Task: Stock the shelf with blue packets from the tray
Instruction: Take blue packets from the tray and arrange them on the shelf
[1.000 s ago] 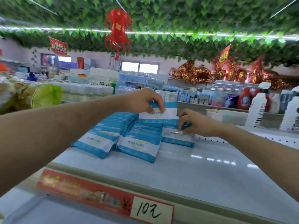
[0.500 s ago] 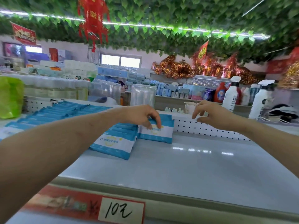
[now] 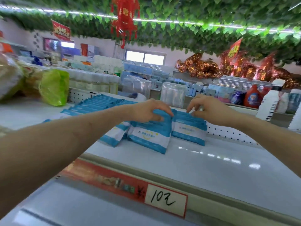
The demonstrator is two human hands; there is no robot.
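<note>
Far to the left of the fingers, a green bag (image 3: 53, 87) lies on the shelf (image 3: 211, 168). A long row of blue packets (image 3: 101, 103) stretches away behind the left forearm. The left hand (image 3: 146, 110) curls its fingers (image 3: 164, 110) over the top edge of the middle bundle of packets (image 3: 151, 136) and grips it from above; that bundle stands leaning on the shelf under the knuckles. Just beside it, the right hand (image 3: 210, 111) hovers with its fingers (image 3: 193, 103) loosely bent and spread, its thumb tip touching the top of the right bundle of packets (image 3: 189, 129) and clasping nothing. Well right of both hands stand a red bottle (image 3: 252, 97) and a white bottle (image 3: 270, 101).
</note>
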